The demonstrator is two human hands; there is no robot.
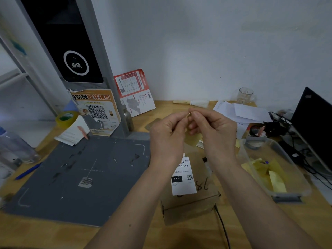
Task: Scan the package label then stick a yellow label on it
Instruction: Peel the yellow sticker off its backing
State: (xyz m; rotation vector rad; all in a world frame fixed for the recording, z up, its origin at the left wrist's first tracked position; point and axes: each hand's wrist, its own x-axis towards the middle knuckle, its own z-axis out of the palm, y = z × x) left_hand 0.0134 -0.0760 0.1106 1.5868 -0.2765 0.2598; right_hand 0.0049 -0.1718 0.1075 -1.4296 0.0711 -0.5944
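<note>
A brown cardboard package (pixel 190 203) sits on the wooden desk in front of me, with a white shipping label (pixel 183 178) on its top reading 220. Above it both hands meet at the fingertips. My left hand (pixel 167 132) and my right hand (pixel 213 130) both pinch the top edge of a yellow label (pixel 193 139), which hangs down between them over the package. The grey scanning mat (pixel 80 173) lies to the left, under the scanner column (pixel 75 51).
A clear plastic bin (pixel 280 194) with yellow paper scraps stands at the right. Behind it are cables and a dark laptop (pixel 312 126). A tape roll (pixel 66 118), notepad, blue pen (pixel 27 171) and bottle lie at the left. Papers and a glass mug (pixel 245 95) stand at the back.
</note>
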